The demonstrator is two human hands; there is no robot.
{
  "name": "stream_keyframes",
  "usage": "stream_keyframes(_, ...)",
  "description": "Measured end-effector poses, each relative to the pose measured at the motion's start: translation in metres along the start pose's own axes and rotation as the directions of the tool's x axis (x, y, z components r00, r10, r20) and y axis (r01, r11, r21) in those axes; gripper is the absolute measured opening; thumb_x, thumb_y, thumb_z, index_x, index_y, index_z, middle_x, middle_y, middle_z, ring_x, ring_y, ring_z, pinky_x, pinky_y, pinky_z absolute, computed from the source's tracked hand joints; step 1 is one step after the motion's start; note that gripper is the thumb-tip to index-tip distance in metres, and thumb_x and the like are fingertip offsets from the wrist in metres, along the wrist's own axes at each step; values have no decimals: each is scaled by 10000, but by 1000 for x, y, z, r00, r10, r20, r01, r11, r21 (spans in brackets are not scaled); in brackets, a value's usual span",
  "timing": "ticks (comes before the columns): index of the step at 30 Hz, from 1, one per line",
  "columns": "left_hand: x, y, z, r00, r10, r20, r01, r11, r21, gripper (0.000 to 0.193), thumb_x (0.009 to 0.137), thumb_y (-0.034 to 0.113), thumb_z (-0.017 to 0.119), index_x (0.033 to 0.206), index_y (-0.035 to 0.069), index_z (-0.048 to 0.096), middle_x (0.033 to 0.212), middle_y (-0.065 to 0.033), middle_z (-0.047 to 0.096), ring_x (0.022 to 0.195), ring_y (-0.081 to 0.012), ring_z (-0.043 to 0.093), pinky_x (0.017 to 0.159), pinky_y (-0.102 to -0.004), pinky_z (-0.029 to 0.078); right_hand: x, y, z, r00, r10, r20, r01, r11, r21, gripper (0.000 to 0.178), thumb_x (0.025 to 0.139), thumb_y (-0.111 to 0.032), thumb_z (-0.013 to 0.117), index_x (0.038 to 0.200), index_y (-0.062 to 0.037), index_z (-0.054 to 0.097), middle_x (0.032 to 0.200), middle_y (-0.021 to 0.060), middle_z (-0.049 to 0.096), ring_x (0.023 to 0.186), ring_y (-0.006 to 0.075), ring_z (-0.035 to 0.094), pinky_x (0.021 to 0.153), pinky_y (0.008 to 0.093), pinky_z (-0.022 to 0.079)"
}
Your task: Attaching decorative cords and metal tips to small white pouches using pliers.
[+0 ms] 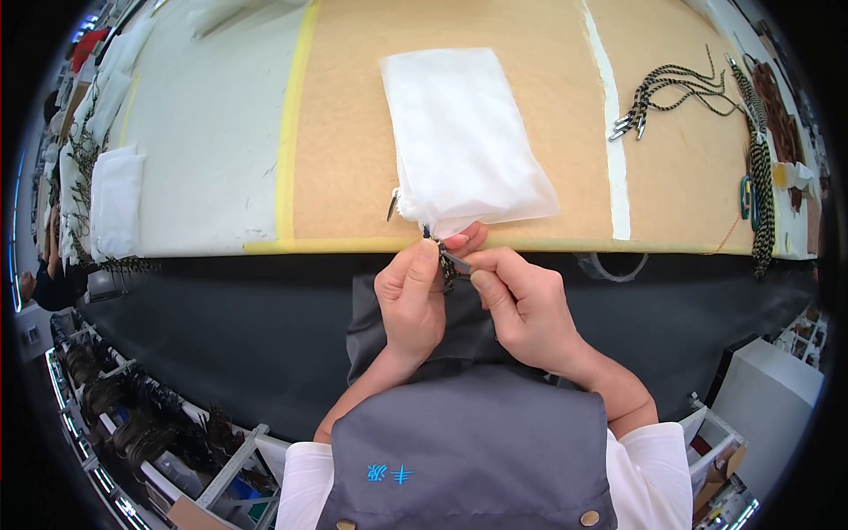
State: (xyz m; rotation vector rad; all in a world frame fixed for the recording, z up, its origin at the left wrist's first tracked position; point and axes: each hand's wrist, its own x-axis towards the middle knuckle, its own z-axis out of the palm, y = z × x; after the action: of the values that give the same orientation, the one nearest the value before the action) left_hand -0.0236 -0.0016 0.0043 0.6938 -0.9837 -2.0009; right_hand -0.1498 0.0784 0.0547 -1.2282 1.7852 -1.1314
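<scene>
A white, sheer pouch (464,132) lies on the table, its near end close to the front edge. At its near left corner hangs a dark blue and black patterned cord (448,281). My left hand (412,296) is closed, thumb and forefinger pinching the cord just below that corner. Beside it, my right hand (530,305) is also closed, its thumb and forefinger pinching a slim grey metal piece (458,263) against the cord. Whether this piece is the cord's tip or a separate tool I cannot tell. A small metal zipper pull (392,204) sticks out at the pouch's left side.
Several black-and-tan cords with silver tips (658,97) lie at the right. Farther right, a long bundle of patterned cords (761,177) droops over the edge near small green-handled snips (747,196). Folded white pouches (117,199) sit at the left. A person (55,274) is at far left.
</scene>
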Motion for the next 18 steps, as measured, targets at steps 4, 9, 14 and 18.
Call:
stream_keyframes(4,3,2,-8,995,-97,36,100,990,-96,466,1092,310,385,1129,-75,644,1214,-285,649,1173,-391,635,1017,-486,492,-5,0,4,981,173,89,-189,954,231,158,1012,-100,559,1119,2,615,718,75,610,596,139,566,583,272,463)
stream_keyframes(9,3,6,-15,982,-151,117,170,970,-175,408,1082,279,428,1120,-48,669,1185,-238,677,1174,-372,636,1028,-483,487,-4,3,-2,891,292,347,-446,703,555,221,1053,-190,500,1114,-27,637,669,-45,480,564,46,416,521,215,356)
stream_keyframes(14,4,6,-16,971,-166,174,210,938,-277,440,1083,325,409,1119,-28,669,1198,-237,672,1191,-376,625,1066,-506,459,-1,3,-8,752,268,603,-657,379,651,254,1066,-236,469,1106,-69,656,664,-100,367,562,3,291,498,176,237)
stream_keyframes(18,8,9,-16,935,-257,243,330,884,-332,451,1085,331,393,1161,-19,668,1233,-249,656,1137,-330,649,1055,-475,465,-3,1,-8,801,285,526,-593,490,638,255,1059,-251,492,1089,-63,662,681,-86,399,573,8,313,499,181,247)
